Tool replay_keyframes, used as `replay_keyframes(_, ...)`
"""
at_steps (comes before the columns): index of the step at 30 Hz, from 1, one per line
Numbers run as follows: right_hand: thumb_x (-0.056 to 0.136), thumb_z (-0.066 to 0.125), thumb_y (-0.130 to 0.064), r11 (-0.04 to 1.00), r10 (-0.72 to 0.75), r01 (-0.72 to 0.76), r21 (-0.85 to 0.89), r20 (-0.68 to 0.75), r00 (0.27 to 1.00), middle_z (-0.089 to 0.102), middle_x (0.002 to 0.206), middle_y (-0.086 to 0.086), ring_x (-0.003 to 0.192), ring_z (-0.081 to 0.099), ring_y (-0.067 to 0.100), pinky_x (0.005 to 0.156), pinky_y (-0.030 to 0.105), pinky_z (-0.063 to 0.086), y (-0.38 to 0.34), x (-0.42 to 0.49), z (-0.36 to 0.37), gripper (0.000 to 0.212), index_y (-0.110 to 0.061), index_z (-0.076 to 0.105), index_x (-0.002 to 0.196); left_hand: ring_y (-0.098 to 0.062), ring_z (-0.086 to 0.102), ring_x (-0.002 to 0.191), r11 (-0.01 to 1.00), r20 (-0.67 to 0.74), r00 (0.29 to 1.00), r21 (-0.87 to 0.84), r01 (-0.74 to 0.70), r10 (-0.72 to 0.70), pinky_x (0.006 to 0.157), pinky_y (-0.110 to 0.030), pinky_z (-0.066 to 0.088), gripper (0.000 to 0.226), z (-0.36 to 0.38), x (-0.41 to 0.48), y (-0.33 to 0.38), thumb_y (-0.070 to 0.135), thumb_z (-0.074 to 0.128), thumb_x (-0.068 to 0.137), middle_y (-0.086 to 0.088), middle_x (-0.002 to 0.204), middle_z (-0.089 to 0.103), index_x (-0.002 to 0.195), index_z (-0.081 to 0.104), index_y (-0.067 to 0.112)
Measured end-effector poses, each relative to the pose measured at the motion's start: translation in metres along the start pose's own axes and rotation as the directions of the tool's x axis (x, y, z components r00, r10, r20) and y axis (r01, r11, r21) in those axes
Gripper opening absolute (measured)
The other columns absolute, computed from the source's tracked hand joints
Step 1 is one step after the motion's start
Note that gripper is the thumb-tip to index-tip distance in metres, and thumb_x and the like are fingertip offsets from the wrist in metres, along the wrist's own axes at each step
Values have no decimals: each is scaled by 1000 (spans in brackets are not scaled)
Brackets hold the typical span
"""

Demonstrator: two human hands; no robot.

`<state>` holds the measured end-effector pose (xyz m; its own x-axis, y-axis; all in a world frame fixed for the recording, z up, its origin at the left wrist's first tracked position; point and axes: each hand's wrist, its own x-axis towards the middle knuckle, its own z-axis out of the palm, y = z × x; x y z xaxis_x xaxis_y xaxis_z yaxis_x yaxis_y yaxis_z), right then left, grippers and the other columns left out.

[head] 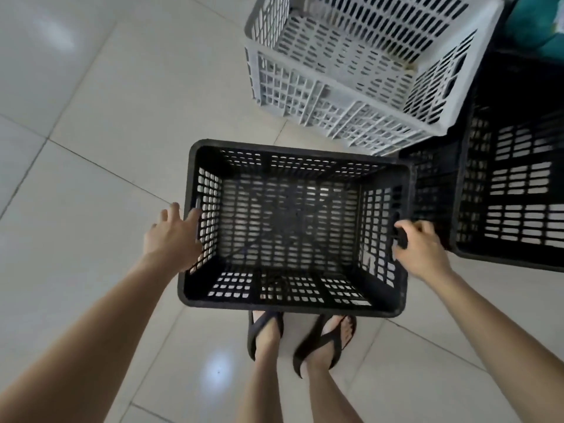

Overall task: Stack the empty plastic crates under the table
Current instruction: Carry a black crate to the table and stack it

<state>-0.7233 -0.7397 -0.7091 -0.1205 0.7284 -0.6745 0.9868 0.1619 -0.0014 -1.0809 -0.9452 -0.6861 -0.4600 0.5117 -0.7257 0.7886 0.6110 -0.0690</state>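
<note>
An empty black plastic crate [293, 306] sits or hangs right in front of me, above my feet; whether it touches the floor I cannot tell. My right hand [419, 250] is curled over its right rim at the handle slot. My left hand [172, 236] lies against the crate's left wall with fingers spread, its thumb on the rim. Behind it a white slotted crate [351, 87] rests tilted, partly on a second black crate [518, 190] at the right.
Pale glossy floor tiles [91, 148] spread out to the left and front. My feet in dark sandals [302, 340] stand just under the near edge of the crate. Something teal [534, 22] shows at the top right corner.
</note>
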Motion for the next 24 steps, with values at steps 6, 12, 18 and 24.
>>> replay_keyframes(6,88,59,-14,990,68,-59,130,-64,996,39,131,17,102,56,41,91,43,47,0,23,33,46,-19,46,132,-39,37,117,980,22,997,-184,75,-72,91,-51,50,54,37,42,9,6,59,82,-19,125,27,132,39,16)
replay_keyframes(12,81,58,7,980,124,-100,174,-130,984,39,125,18,90,57,41,85,47,49,-3,20,37,49,-14,47,124,-38,38,110,975,-52,995,-207,78,-91,80,-47,52,47,36,40,9,-14,49,78,-20,117,33,121,44,4)
replay_keyframes(18,77,57,15,981,103,-79,179,-126,987,41,121,20,74,47,27,76,41,49,19,-12,9,51,-11,47,121,-42,42,109,989,-127,991,-150,17,-36,74,-50,54,50,8,3,20,-15,52,76,-21,115,37,122,48,3)
replay_keyframes(24,79,59,10,980,93,-65,186,-145,985,41,126,19,76,52,27,73,36,49,41,-65,-48,51,-13,47,123,-37,42,113,988,-166,985,-149,30,-55,80,-49,54,49,-60,-59,41,-12,55,76,-20,118,39,122,50,5)
